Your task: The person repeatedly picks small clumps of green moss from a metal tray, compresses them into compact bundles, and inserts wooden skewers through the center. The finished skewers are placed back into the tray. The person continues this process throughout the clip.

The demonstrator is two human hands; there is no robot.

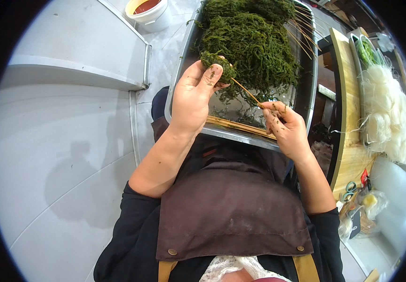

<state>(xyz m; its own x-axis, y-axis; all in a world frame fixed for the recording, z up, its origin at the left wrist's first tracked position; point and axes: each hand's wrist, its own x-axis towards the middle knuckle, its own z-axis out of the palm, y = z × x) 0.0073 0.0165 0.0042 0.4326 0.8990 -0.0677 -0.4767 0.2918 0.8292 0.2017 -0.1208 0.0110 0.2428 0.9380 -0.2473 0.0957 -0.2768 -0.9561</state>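
My left hand (191, 96) pinches a small clump of dark green seaweed (225, 68) between thumb and fingers, above the left side of a metal tray (312, 75). A thin wooden skewer (246, 91) runs from this clump to my right hand (288, 128), whose fingertips grip its near end. How deep the skewer's far end sits in the clump is hidden. Bits of seaweed stick to both hands. A large heap of seaweed (254, 47) fills the tray's far part. More bare skewers (240, 128) lie along the near edge, and several loaded-looking sticks (304, 35) project at the far right.
Beyond the tray's left corner stands a white bucket (153, 19) with reddish contents. A pale cabinet wall (62, 150) rises at left. On the right, a wooden table (346, 117) carries white noodle-like bundles (382, 108), a container of greens (366, 52) and scissors (350, 187).
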